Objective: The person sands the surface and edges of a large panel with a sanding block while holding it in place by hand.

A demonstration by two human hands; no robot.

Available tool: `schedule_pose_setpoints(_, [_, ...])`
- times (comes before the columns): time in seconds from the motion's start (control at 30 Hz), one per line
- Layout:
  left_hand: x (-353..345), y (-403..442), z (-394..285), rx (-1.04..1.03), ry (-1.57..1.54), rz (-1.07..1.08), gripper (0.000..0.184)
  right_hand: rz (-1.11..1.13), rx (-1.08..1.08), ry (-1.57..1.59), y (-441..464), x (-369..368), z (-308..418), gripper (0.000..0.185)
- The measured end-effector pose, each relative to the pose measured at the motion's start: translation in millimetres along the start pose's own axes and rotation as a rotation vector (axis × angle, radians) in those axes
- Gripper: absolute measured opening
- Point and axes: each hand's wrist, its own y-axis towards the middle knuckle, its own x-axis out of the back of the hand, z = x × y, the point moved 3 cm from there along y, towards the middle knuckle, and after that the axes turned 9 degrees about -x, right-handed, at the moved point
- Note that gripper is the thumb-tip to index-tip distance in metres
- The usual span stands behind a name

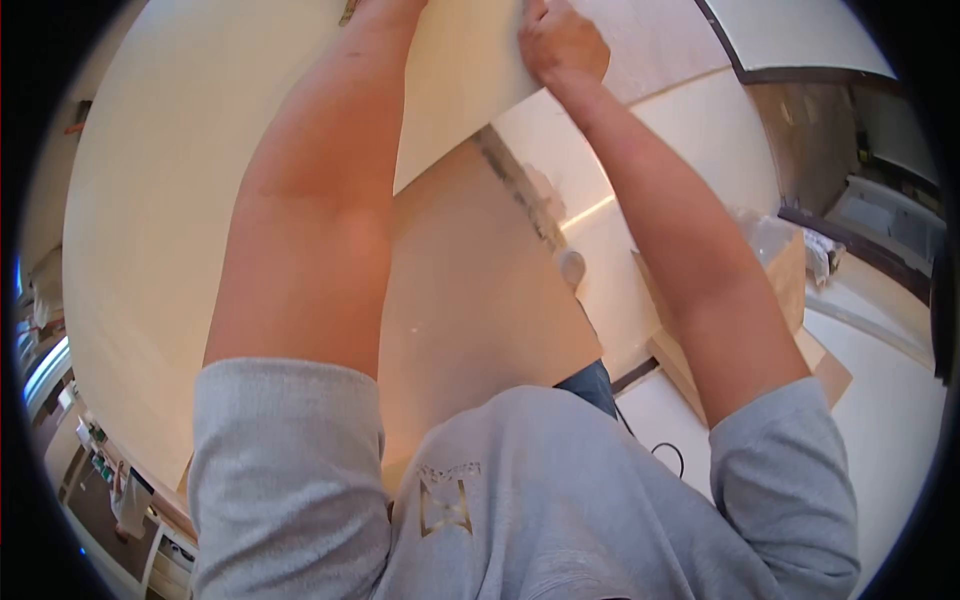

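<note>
A large cream sheet or board [480, 70] lies beneath both my arms. My right hand [565, 48] is at the top, near that sheet's right side. Its fingers are curled closed, and whatever they hold, if anything, is hidden at the picture's edge. My left arm [320, 170] reaches up across the sheet, and the hand itself is cut off by the top edge. Beside the left wrist, a small brownish-gold thing [348, 12] shows, too little of it to name. Nearer my body lies a tan flat board [480, 290] with a dark, worn strip along its right edge.
An open cardboard box [790, 275] with clear plastic in it stands under my right arm. A dark cable [680, 455] loops on the white floor. Dark-edged shelving or furniture [810, 75] is at the upper right. Cluttered shelves [100, 460] and another person [130, 500] appear at the lower left.
</note>
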Motion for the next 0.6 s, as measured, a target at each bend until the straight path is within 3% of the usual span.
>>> schedule_pose_setpoints(0.13, [-14,26,0,0.123,0.092,-0.029,0.080,-0.015,0.052,0.050,0,5,3,0.051])
schedule_pose_setpoints(0.23, [-30,12,20,0.152,0.071,-0.188,0.088,0.042,0.081,0.148,0,3,0,0.051])
schedule_pose_setpoints(0.27, [-19,-5,13,0.200,0.095,-0.164,0.088,0.148,0.054,0.134,1,10,1,0.051])
schedule_pose_setpoints(0.47, [36,-132,-43,0.410,0.009,0.004,0.088,0.243,0.140,0.170,12,11,-5,0.052])
schedule_pose_setpoints(0.6, [31,-172,-36,0.487,0.104,0.032,0.088,0.258,0.160,0.129,17,5,-5,0.051])
